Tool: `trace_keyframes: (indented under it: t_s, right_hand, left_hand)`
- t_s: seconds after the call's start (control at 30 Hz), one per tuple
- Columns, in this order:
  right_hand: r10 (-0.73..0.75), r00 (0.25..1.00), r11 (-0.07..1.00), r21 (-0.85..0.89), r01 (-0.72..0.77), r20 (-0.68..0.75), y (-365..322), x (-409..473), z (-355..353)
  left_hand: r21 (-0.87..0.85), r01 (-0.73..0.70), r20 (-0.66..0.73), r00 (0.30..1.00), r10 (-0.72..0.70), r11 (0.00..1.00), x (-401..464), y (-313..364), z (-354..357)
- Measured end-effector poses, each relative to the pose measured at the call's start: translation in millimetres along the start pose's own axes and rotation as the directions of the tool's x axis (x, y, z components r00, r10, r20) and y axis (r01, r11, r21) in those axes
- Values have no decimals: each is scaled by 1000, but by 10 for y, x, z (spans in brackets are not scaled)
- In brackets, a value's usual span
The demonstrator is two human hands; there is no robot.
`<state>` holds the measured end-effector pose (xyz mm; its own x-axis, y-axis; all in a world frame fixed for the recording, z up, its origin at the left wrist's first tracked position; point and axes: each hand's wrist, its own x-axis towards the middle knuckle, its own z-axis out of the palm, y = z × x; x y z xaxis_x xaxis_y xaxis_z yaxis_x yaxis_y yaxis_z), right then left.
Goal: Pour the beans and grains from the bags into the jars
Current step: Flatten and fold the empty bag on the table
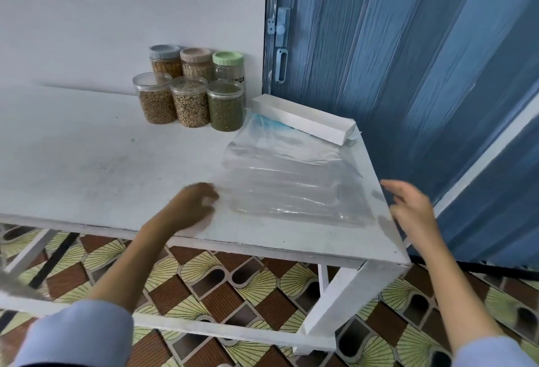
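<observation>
Several clear jars stand at the back of the white table [87,168] by the wall. The front row holds brown beans [154,98], pale grains [191,101] and green beans [225,105]. Behind them are a grey-lidded jar [165,60], a beige-lidded jar [196,63] and a green-lidded jar [228,64]. A flat stack of empty clear plastic bags [291,180] lies on the table's right part. My left hand [194,206] is blurred, fingers curled, at the stack's left edge. My right hand [408,206] hovers past the table's right edge, fingers relaxed, holding nothing.
A long white box [303,118] lies on the far end of the bags. A blue folding door [408,75] with a latch stands right of the table. Patterned floor tiles [204,279] show below the table frame.
</observation>
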<state>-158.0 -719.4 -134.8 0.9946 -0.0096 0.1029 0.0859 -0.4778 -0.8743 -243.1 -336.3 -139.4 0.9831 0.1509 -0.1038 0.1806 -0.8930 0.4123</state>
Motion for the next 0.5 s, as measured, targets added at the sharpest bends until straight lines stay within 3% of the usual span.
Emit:
trace_keyframes:
  t_s: [0.03,0.1,0.17,0.23,0.3,0.37,0.43,0.5]
  right_hand:
    - [-27,992,1000,-10,26,-121,-115,21,3]
    - [-105,961,994,-25,102,-256,-416,125,114]
    - [-217,946,976,-71,206,-240,-728,301,320]
    - [-328,936,941,-134,312,-128,-1017,455,578]
    - [-343,939,915,-220,339,24,-1238,529,843]
    - [-274,952,863,-401,307,139,-1345,528,1079]
    - [-234,957,726,-624,289,171,-1331,455,1258]
    - [-190,963,615,-742,267,189,-1209,361,1410]
  left_hand:
    - [-90,60,-158,985,-74,994,-14,6,-117]
    - [-205,138,-410,887,-213,969,20,155,-321]
    - [-257,58,-587,784,-204,965,122,421,-488]
    - [-217,-81,-657,749,-84,973,267,718,-581]
    - [-111,-194,-622,779,84,975,443,964,-564]
    - [-28,-209,-495,853,168,978,612,1131,-435]
    - [75,-122,-321,937,140,990,722,1178,-228]
    - [189,-46,-192,978,82,981,753,1117,17]
